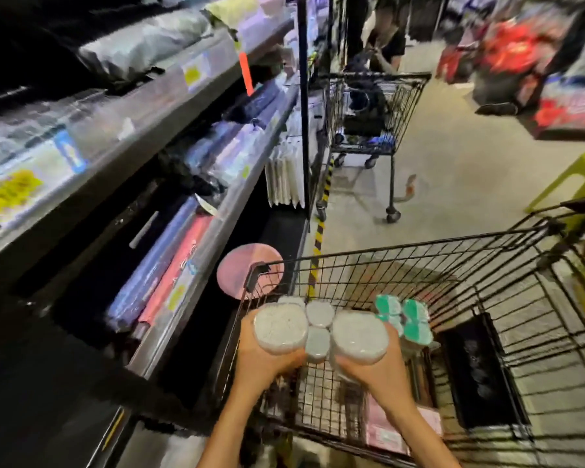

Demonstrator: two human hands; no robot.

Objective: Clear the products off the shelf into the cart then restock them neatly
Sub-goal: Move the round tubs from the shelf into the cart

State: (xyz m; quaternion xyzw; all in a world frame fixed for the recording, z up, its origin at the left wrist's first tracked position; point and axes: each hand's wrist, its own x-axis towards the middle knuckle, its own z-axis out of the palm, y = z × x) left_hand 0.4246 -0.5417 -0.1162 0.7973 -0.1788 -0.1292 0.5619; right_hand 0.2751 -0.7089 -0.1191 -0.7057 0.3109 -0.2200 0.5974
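Both hands hold a cluster of round clear containers with whitish lids over the near left corner of my black wire cart. My left hand grips the left large container. My right hand grips the right large container. Two smaller round containers sit squeezed between them. Containers with green lids lie in the cart just to the right. The grey shelf runs along the left, holding blue and pink flat packs.
A pink round item sits beside the cart's corner by the shelf. A second cart stands ahead with a person behind it. A yellow-green stool and red merchandise are at the right. Pink packs lie in my cart.
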